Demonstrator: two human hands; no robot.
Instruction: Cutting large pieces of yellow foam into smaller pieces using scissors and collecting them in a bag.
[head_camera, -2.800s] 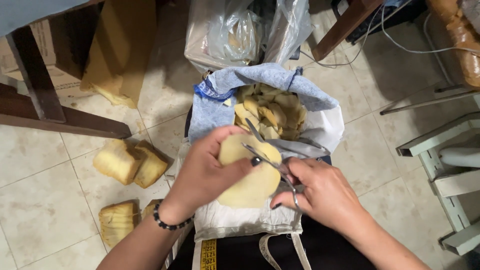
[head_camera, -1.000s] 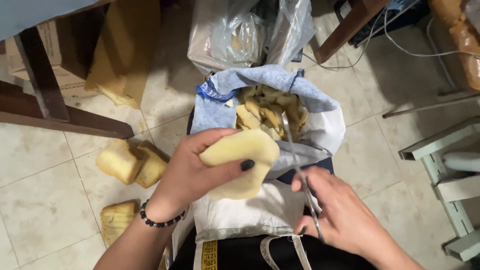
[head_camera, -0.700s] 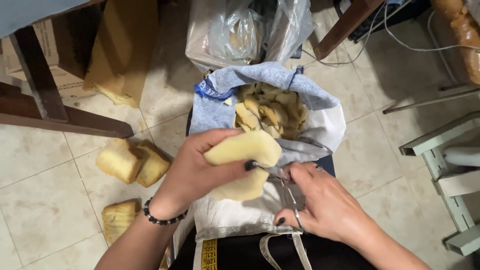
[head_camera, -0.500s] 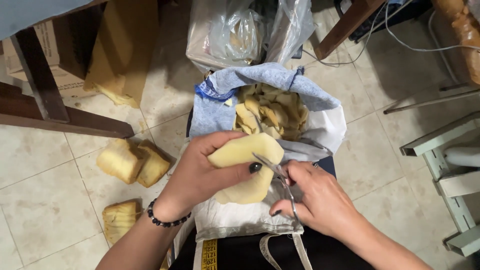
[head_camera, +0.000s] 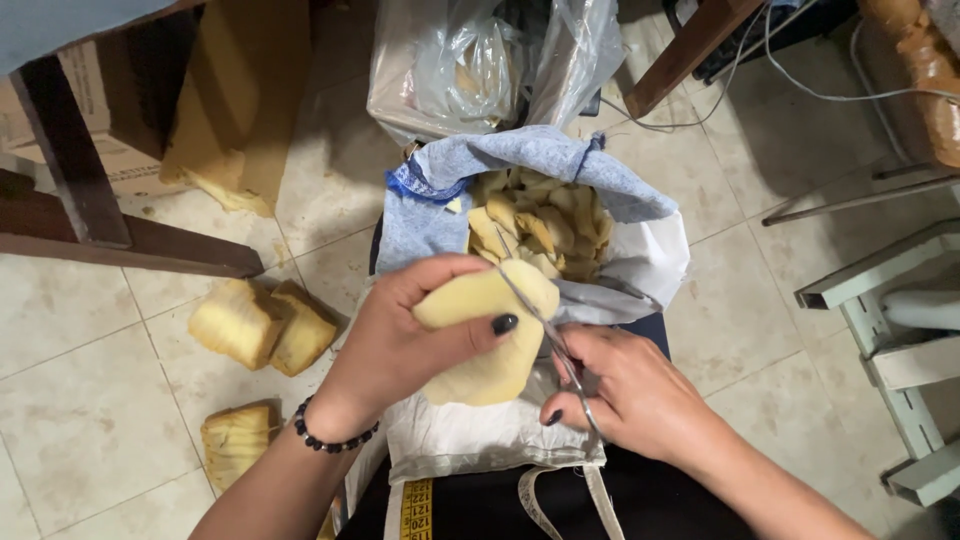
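My left hand (head_camera: 400, 340) grips a pale yellow foam piece (head_camera: 487, 340), thumb across its front. My right hand (head_camera: 625, 395) holds metal scissors (head_camera: 545, 325) whose blades lie along the foam's right edge, tips pointing up toward the bag. Just beyond the hands stands an open white and blue sack (head_camera: 640, 250) filled with several yellow foam offcuts (head_camera: 540, 220). White cloth (head_camera: 470, 445) lies across my lap beneath the hands.
Three yellow foam blocks (head_camera: 260, 325) lie on the tiled floor at left. A clear plastic bag (head_camera: 470, 70) stands behind the sack. Dark wooden furniture legs (head_camera: 90, 180) are at left, a pale metal frame (head_camera: 890, 340) at right. A yellow measuring tape (head_camera: 415, 508) hangs at the bottom.
The scissors left the foam and swung toward the sack, then came back to the foam's right edge. My left hand turned the foam piece slightly.
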